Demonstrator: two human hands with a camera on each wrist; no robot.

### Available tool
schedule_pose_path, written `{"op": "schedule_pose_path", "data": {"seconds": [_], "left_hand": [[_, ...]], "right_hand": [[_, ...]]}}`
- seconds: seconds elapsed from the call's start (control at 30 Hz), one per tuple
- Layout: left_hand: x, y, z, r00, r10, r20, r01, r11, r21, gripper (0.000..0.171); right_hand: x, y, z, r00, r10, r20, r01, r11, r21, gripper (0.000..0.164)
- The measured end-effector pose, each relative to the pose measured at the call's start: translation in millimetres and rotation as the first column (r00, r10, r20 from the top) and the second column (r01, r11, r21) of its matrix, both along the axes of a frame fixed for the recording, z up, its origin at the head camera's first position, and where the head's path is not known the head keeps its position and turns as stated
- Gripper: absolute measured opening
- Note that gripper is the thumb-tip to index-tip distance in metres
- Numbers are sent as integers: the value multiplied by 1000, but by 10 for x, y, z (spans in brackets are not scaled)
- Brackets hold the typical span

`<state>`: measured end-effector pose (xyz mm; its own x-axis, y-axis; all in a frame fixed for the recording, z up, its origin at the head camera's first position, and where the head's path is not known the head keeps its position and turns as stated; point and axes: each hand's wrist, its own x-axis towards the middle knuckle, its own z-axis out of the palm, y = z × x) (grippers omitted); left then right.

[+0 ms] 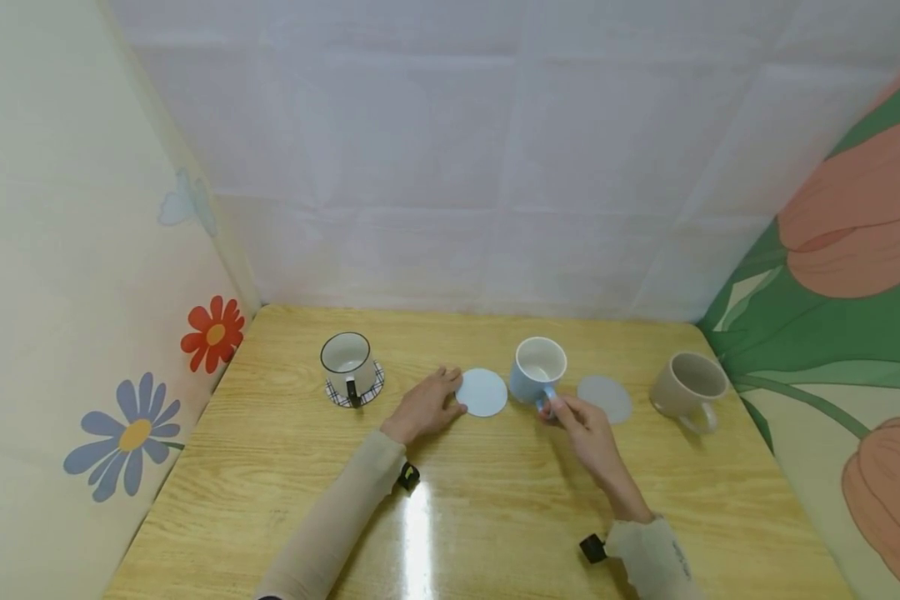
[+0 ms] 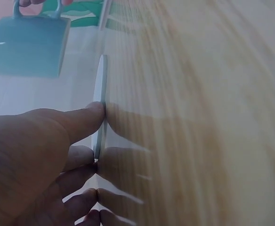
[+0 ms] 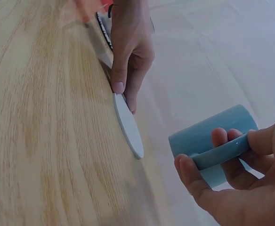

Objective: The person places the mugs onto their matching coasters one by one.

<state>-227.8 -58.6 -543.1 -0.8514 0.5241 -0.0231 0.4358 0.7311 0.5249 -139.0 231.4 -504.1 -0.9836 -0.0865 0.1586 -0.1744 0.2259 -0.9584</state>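
My right hand (image 1: 588,433) grips a light blue mug (image 1: 528,383) by its handle, fingers through the loop in the right wrist view. The mug is upright, white inside, and held above the table. Beside it, a round pale blue coaster (image 1: 482,392) lies flat on the wood. My left hand (image 1: 426,406) holds that coaster's left edge between thumb and index finger, the other fingertips down on the table. Left wrist and right wrist views show the mug (image 2: 29,46) raised off the surface and the coaster (image 3: 128,125) lying on it.
A white mug (image 1: 347,358) with a black rim and handle stands on a checked coaster (image 1: 376,385) at the left. A grey round coaster (image 1: 606,398) lies right of the blue mug. Farther right stands a beige mug (image 1: 686,387). Cloth-covered walls (image 1: 450,167) border the table (image 1: 495,517).
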Motion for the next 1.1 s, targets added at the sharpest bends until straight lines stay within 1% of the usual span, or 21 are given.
{"op": "schedule_pose_path", "data": {"seconds": [0.27, 0.43, 0.77, 1.0, 1.1], "left_hand": [[3, 2, -1, 1000, 2, -8, -2, 1000, -6, 67], [2, 12, 6, 1000, 9, -23, -10, 1000, -10, 65], [12, 25, 35, 1000, 10, 4, -10, 1000, -24, 66], [8, 28, 34, 1000, 19, 7, -19, 1000, -24, 66], [13, 24, 42, 1000, 20, 7, -20, 1000, -18, 66]], "right_hand": [[-6, -24, 6, 1000, -9, 23, 9, 1000, -2, 33], [-20, -38, 15, 1000, 5, 6, -5, 1000, 2, 34], [-59, -101, 12, 1000, -1, 1, 1, 1000, -9, 33], [-73, -135, 3, 999, 26, -27, -27, 999, -39, 32], [-75, -146, 2, 999, 28, -25, -29, 999, -37, 32]]}}
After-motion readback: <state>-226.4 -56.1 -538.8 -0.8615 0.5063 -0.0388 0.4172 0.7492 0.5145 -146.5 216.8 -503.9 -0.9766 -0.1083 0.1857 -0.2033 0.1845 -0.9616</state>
